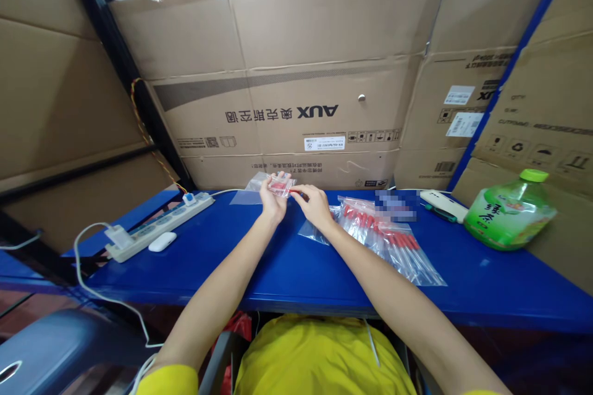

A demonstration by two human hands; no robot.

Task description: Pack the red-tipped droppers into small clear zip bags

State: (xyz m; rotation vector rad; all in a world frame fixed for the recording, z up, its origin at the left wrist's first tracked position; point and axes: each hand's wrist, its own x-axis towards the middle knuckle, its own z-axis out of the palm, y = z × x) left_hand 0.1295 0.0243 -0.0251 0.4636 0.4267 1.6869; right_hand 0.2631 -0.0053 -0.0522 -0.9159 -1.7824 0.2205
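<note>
My left hand [274, 200] is closed round a small clear plastic bag [281, 185] with something red in or on it, held above the far side of the blue table. My right hand [314, 203] pinches the right edge of this bag, where a bit of red shows at the fingertips. Behind the left hand lies another flat clear bag [246, 192]. To the right of my right hand, clear bags of slim red-topped sticks [401, 244] are spread in an overlapping row. Part of a clear bag [315, 232] sticks out under my right wrist.
A white power strip [162, 222] with plugs and a white oval case [162, 242] are at the left of the blue table [296, 278]. On the right lie a green bottle [509, 213] and a pale handheld device [442, 205]. Cardboard walls [287, 92] enclose the back and sides.
</note>
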